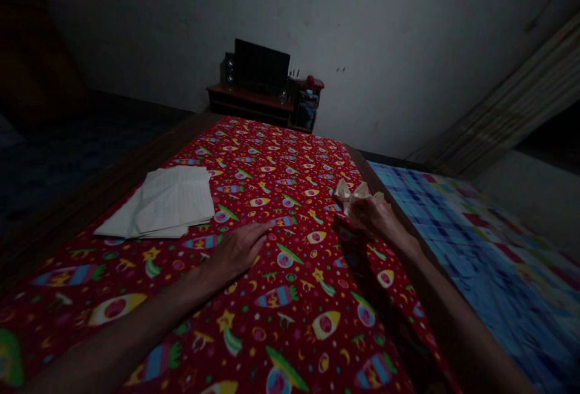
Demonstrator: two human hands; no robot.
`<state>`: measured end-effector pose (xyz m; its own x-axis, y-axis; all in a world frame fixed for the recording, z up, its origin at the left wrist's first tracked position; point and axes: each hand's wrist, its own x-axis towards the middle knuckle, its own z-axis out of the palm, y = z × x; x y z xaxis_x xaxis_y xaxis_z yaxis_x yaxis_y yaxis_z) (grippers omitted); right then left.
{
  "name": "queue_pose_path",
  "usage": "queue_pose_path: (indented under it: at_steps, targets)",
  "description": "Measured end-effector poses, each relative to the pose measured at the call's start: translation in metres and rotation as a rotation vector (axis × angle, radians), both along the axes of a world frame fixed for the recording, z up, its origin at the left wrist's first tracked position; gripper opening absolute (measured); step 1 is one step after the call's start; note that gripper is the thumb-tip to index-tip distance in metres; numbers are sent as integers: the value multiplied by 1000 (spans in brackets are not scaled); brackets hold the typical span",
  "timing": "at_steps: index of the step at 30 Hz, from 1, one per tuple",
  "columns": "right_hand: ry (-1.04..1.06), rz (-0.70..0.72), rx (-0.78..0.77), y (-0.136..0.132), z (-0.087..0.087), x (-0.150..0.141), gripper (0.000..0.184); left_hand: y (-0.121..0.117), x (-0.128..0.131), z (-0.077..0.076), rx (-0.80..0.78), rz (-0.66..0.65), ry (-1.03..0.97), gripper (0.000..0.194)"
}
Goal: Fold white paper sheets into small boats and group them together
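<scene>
Cloth (254,352), red and printed with rockets and stars, spreads beneath our forearms. Our left hand (240,246) rests palm down on it, fingers stretched out side by side, the thumb slightly apart, clamped on nothing. Over to our right, our right hand (378,216) is at the pale folded pieces (348,194), which look like paper and stand up in points near the cloth's right edge. Its fingers are bent over the nearer part and seem to touch it, but in this dim, blurred view we cannot tell whether they are clamped on it or merely resting there.

On our left, a little beyond the left hand, loose sheets (179,200) lie in an uneven stack, their edges out of line and a crease showing across them. Neither hand touches them.

We judge the step in hand to be handling or placing the folded pieces with the right hand alone. A next move there would call for a light hold and a lift clear of the neighbouring points, since thin folds could crush or tip.

Farther off, a dark screen (261,67) stands on a low wooden cabinet (249,101) against the wall.
</scene>
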<state>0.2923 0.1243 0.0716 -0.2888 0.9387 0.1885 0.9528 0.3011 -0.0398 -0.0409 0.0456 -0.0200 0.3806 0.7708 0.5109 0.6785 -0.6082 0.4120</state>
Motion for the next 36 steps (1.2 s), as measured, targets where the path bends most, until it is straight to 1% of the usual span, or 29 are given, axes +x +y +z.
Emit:
queue_pose_path:
  at_steps: [4,8,13,19,31,34,36]
  targets:
    - [-106,-64,-47,0,2,-8,22,-1,0,3,13,-17,-3,27]
    - [-187,-147,-73,-2,-1,-19,20,-1,0,3,-7,-35,-4,24]
    - [-242,-185,-79,-5,-4,-26,21,0,-1,0,-32,-59,-15,23]
    - [-293,-208,-104,-7,-8,-29,21,2,-2,-3,-35,-89,-19,22]
    - [-331,-196,-69,-6,-14,-24,20,-1,-1,3,-63,-69,-9,22]
    - [-329,-178,-44,-9,-11,-23,19,-1,-2,3,-69,-73,-10,23]
    - [-324,-177,-4,-13,-4,-24,20,0,-2,3,-64,-78,-10,23]
